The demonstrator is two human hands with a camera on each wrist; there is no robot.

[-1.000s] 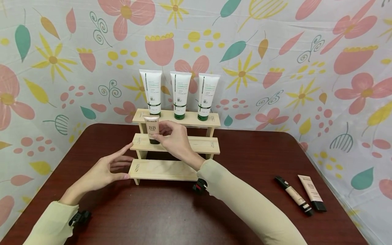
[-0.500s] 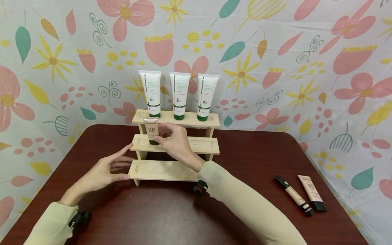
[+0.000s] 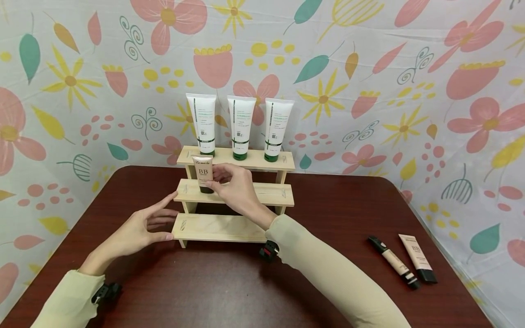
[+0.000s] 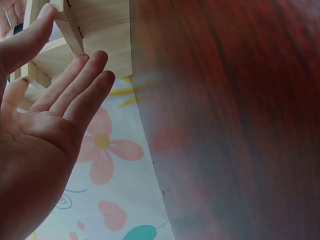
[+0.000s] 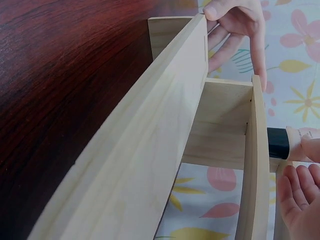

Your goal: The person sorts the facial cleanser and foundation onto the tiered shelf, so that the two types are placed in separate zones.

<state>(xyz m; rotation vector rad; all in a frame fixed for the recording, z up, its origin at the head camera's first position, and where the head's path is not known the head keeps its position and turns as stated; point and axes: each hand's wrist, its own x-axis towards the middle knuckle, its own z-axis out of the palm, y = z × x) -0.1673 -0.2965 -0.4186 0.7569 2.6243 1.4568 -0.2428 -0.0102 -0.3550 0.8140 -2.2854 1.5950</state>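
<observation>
A three-step wooden display rack (image 3: 221, 227) stands on the table. My right hand (image 3: 238, 184) pinches a small beige BB cream tube (image 3: 203, 171) between thumb and fingers, upright at the left end of the middle step. In the right wrist view the tube's black cap (image 5: 278, 143) is right at that step's surface. My left hand (image 3: 139, 228) is spread at the rack's left side, its thumb and index fingertips at the ends of the bottom and middle steps. On the top step stand three white tubes with green caps, the left (image 3: 203, 125), middle (image 3: 240, 127) and right one (image 3: 277, 130).
On the right of the dark wooden table (image 3: 229, 287) lie another BB cream tube (image 3: 417, 257) and a slim beige tube with a black cap (image 3: 394, 262). A flower-patterned cloth (image 3: 348, 82) hangs behind the table.
The BB cream tube and my right hand dip slightly, then rise a little, staying at the same spot on the middle step. My left hand holds its place.
</observation>
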